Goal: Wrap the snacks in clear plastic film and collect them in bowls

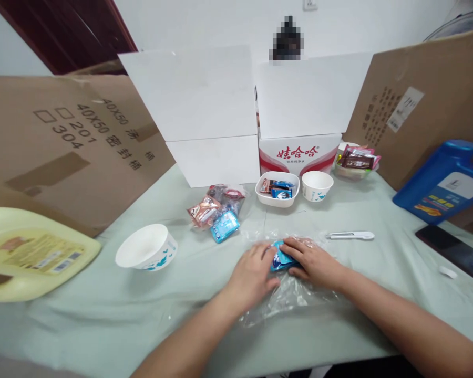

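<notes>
My left hand (252,274) and my right hand (314,261) meet over a clear plastic bag (287,295) lying on the pale green table. Between them is a small blue snack packet (280,258), and the fingers of both hands close on it. The packet sits at the mouth of the bag. A clear bag of assorted snack packets (216,209) lies just beyond my left hand.
A white paper bowl (146,248) stands at left, a square dish of packets (278,190) and a second paper bowl (317,185) behind. A white pen-like tool (350,235), a blue jug (445,181), a yellow jug (27,252), a phone (455,253) and cardboard walls (63,142) surround.
</notes>
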{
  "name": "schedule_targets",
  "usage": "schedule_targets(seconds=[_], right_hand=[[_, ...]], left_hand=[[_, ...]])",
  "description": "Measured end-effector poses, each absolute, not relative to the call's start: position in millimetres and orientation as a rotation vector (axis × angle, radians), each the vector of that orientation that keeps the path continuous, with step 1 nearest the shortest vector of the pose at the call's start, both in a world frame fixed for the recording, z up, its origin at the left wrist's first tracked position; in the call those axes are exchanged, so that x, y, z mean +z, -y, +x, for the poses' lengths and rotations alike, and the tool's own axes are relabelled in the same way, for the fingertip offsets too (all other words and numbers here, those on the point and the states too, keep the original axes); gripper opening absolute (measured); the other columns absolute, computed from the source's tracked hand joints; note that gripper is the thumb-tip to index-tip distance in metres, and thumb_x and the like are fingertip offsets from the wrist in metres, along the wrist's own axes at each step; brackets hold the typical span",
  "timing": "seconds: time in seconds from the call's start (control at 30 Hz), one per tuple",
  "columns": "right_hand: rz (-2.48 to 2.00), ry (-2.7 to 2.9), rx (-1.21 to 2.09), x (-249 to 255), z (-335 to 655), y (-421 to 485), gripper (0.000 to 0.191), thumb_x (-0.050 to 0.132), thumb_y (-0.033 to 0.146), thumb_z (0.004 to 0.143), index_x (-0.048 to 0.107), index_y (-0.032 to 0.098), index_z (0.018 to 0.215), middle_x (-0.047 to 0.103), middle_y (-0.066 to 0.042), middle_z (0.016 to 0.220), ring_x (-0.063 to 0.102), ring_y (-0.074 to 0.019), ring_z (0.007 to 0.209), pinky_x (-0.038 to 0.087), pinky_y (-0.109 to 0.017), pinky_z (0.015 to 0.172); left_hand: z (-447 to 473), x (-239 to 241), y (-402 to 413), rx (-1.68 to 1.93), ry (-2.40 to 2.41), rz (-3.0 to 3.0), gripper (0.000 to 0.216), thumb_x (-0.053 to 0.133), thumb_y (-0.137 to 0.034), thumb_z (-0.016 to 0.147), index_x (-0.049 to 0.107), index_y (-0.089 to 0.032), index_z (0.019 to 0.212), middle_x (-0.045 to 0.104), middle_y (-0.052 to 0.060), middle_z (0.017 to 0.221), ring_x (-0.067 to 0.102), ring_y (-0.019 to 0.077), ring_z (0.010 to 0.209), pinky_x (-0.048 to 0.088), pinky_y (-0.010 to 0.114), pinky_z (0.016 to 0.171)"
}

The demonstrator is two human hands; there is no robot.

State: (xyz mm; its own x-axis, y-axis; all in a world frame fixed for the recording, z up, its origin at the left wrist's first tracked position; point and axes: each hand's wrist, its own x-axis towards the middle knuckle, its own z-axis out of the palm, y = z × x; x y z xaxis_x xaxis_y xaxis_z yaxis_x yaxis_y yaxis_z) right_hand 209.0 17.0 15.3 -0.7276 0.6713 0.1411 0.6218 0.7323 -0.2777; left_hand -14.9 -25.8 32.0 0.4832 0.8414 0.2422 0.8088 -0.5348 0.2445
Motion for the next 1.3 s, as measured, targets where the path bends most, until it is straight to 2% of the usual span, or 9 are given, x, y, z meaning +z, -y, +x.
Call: schedule_targets(seconds=[0.07, 0.17, 0.37, 0.6, 0.83, 1.03, 1.17, 1.23, 1.3], right_hand=[[-1.077, 2.654, 0.316, 16, 210, -20, 0.044, 0.051, 0.029, 0.092, 0.049, 0.019, 0.135, 0.053, -0.014, 0.137, 0.055, -0.0279, 0.119, 0.045, -0.046, 0.099], [-1.126, 2.592, 0.319, 17, 212, -25, 0.038, 0.044, 0.027, 0.095, 0.051, 0.019, 0.132, 0.058, -0.013, 0.13, 0.059, -0.025, 0.111, 0.049, -0.043, 0.093], [-0.943, 2.768, 0.174, 21, 209, -33, 0.06, 0.067, 0.045, 0.081, 0.051, 0.019, 0.133, 0.057, -0.016, 0.13, 0.054, -0.0305, 0.118, 0.045, -0.046, 0.098], [-1.052, 2.913, 0.009, 44, 197, -46, 0.043, 0.043, 0.022, 0.094, 0.046, 0.016, 0.136, 0.066, -0.015, 0.114, 0.066, -0.0247, 0.095, 0.051, -0.035, 0.078], [-1.016, 2.73, 0.216, 55, 193, -89, 0.028, 0.051, 0.027, 0.091, 0.056, 0.019, 0.118, 0.069, -0.009, 0.104, 0.065, -0.0229, 0.093, 0.048, -0.032, 0.079], [-1.341, 2.193, 0.058, 93, 171, -162, 0.041, 0.048, 0.034, 0.092, 0.048, 0.017, 0.129, 0.063, -0.012, 0.12, 0.059, -0.0255, 0.108, 0.046, -0.035, 0.087], [-1.508, 2.343, 0.077, 89, 153, -195, 0.057, 0.066, 0.035, 0.08, 0.049, 0.021, 0.132, 0.068, -0.008, 0.112, 0.063, -0.0261, 0.099, 0.048, -0.033, 0.08], [-1.5, 2.415, 0.095, 81, 147, -200, 0.051, 0.071, 0.037, 0.076, 0.057, 0.022, 0.124, 0.07, -0.007, 0.106, 0.065, -0.0253, 0.094, 0.049, -0.032, 0.077], [-1.483, 2.452, 0.077, 76, 143, -197, 0.039, 0.064, 0.038, 0.083, 0.062, 0.021, 0.118, 0.07, -0.009, 0.107, 0.064, -0.0255, 0.095, 0.048, -0.033, 0.079]], left_hand=[[-21, 23, 17, 0.346, -1.582, 2.526, 0.089, 0.086, -0.043, 0.057, 0.047, -0.018, 0.132, 0.051, 0.02, 0.138, 0.046, 0.0404, 0.127, 0.042, 0.053, 0.1], [-31, 18, 8, 0.22, -1.574, 2.459, 0.109, 0.087, -0.052, 0.05, 0.038, -0.016, 0.141, 0.042, 0.022, 0.145, 0.036, 0.0414, 0.135, 0.034, 0.054, 0.107], [-34, 23, 8, 0.16, -1.548, 2.459, 0.112, 0.083, -0.059, 0.051, 0.037, -0.015, 0.143, 0.037, 0.022, 0.148, 0.032, 0.0448, 0.136, 0.031, 0.058, 0.106], [-30, 33, 8, 0.012, -1.6, 2.413, 0.12, 0.081, -0.061, 0.052, 0.028, -0.01, 0.147, 0.034, 0.023, 0.15, 0.03, 0.0395, 0.138, 0.028, 0.053, 0.11], [-34, 29, 6, -0.021, -1.562, 2.426, 0.113, 0.076, -0.069, 0.053, 0.036, -0.016, 0.145, 0.029, 0.019, 0.154, 0.026, 0.0405, 0.14, 0.024, 0.054, 0.111], [-32, 31, 4, -0.021, -1.552, 2.404, 0.118, 0.081, -0.066, 0.047, 0.037, -0.015, 0.145, 0.029, 0.02, 0.153, 0.027, 0.0418, 0.138, 0.025, 0.055, 0.11], [-33, 29, 4, -0.016, -1.55, 2.399, 0.114, 0.078, -0.067, 0.051, 0.037, -0.017, 0.145, 0.029, 0.019, 0.153, 0.028, 0.0416, 0.138, 0.025, 0.055, 0.11], [-35, 27, 4, 0.006, -1.54, 2.404, 0.111, 0.075, -0.068, 0.054, 0.037, -0.017, 0.145, 0.029, 0.019, 0.154, 0.028, 0.0415, 0.138, 0.025, 0.055, 0.11], [-36, 26, 4, 0.03, -1.528, 2.407, 0.111, 0.074, -0.07, 0.055, 0.037, -0.017, 0.145, 0.029, 0.019, 0.154, 0.027, 0.0415, 0.139, 0.024, 0.056, 0.11]])
